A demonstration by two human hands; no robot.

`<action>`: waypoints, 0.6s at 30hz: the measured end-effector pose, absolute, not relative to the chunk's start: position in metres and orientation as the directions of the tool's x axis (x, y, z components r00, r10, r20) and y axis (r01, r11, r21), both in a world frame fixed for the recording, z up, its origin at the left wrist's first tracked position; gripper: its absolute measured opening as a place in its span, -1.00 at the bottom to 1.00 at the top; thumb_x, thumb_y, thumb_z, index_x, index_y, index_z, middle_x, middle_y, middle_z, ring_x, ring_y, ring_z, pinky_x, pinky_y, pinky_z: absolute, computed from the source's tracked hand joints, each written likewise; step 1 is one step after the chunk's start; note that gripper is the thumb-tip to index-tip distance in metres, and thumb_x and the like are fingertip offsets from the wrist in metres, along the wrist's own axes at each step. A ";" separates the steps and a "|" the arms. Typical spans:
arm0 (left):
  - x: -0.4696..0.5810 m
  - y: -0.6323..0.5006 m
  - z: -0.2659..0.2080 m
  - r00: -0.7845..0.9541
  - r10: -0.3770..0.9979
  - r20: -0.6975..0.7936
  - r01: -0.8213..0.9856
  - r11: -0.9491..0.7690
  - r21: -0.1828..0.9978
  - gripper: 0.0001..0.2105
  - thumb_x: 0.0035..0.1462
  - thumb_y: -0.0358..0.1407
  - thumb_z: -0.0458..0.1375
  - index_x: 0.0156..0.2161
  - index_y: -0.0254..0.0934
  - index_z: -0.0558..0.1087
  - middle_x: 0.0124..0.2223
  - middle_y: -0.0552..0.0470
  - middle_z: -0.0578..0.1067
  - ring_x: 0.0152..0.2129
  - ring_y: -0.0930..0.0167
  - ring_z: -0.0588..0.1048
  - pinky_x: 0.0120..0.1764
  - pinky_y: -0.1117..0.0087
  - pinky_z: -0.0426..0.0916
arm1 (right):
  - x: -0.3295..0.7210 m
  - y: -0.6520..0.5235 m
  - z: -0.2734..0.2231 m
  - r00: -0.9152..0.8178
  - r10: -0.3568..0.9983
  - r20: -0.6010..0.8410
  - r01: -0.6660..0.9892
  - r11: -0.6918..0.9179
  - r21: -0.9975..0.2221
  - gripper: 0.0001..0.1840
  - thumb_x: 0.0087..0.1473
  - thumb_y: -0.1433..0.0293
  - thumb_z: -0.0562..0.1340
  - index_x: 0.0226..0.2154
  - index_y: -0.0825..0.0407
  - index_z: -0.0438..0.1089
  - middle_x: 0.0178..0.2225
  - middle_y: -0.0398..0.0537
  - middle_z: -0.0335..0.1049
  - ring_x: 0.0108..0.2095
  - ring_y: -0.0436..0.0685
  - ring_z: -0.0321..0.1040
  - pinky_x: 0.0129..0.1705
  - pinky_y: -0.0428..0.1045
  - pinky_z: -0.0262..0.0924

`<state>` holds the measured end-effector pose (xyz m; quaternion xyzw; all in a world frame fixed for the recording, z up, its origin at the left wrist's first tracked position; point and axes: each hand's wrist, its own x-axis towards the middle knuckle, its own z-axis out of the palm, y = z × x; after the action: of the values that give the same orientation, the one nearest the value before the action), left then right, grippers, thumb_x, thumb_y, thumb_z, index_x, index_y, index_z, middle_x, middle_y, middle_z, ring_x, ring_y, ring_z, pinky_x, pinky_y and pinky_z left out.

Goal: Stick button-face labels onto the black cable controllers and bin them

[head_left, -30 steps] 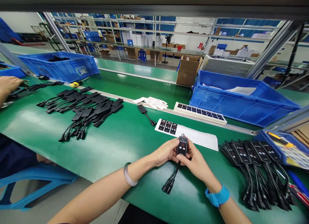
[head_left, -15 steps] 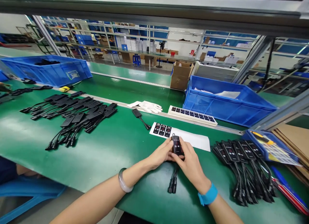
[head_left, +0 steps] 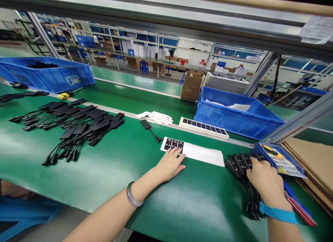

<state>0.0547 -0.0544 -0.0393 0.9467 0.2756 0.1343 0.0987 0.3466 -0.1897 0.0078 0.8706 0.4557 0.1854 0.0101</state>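
My left hand [head_left: 170,164] rests palm down, fingers stretched out, their tips at the lower edge of the white label sheet [head_left: 203,156]. Three black stickers [head_left: 174,144] with printed buttons are on the sheet's left end. At the right, my right hand [head_left: 266,181] is curled over a pile of black cabled controllers [head_left: 235,165], each with a sticker on its face. Its fingers close on a controller at the pile's right side, mostly hidden under the hand. Above the sheet lies a single controller [head_left: 146,124] with its cable toward me.
Many black controllers [head_left: 80,120] lie spread on the left. White gloves [head_left: 159,117] and a stack of sticker sheets [head_left: 204,126] lie along the metal rail. Blue bins [head_left: 239,115] stand behind; a small blue tray [head_left: 270,157] holds a yellow-handled tool. A person's hand shows at lower left.
My right hand has carried the controller from in front of me to the pile at the right. My left hand has let go of it and moved left to the label sheet.
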 end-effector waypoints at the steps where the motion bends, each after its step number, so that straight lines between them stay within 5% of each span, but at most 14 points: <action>1: 0.055 -0.056 -0.038 0.804 0.564 0.191 0.515 -0.819 0.253 -0.65 0.19 -0.25 0.04 0.07 -0.31 0.29 0.14 -0.26 0.29 0.08 0.13 0.26 0.10 0.09 0.14 | 0.347 -0.187 0.007 0.497 0.798 0.341 0.797 -0.575 0.185 -0.54 0.01 0.43 0.06 -0.03 0.22 0.38 -0.24 0.37 0.36 -0.32 0.45 0.37 -0.42 0.18 0.20; 8: 0.051 -0.048 -0.033 0.654 0.750 0.098 0.733 -0.660 0.162 -0.67 0.03 -0.61 -0.07 -0.09 -0.49 0.36 -0.12 -0.31 0.41 -0.12 0.15 0.40 -0.07 0.14 0.28 | 0.289 -0.102 -0.010 0.155 0.940 0.305 0.941 -0.046 -0.335 -0.66 0.05 0.46 0.05 -0.18 0.12 0.45 -0.23 0.12 0.40 -0.22 0.21 0.37 -0.10 0.09 0.21; 18: 0.047 -0.038 -0.028 0.650 0.752 0.107 0.748 -0.658 0.085 -0.70 0.06 -0.59 -0.11 -0.20 -0.38 0.41 -0.24 -0.17 0.48 -0.23 0.24 0.48 -0.13 0.23 0.32 | 0.212 -0.042 -0.047 0.093 0.913 0.397 0.808 0.164 -0.566 -0.89 0.02 0.48 0.18 -0.46 0.04 0.43 -0.37 0.02 0.37 -0.26 0.18 0.30 -0.14 0.08 0.17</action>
<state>0.0466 -0.0383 -0.0280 0.9081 0.4130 0.0665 0.0163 0.2121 -0.0425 -0.0465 0.6427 0.6694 -0.0718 -0.3656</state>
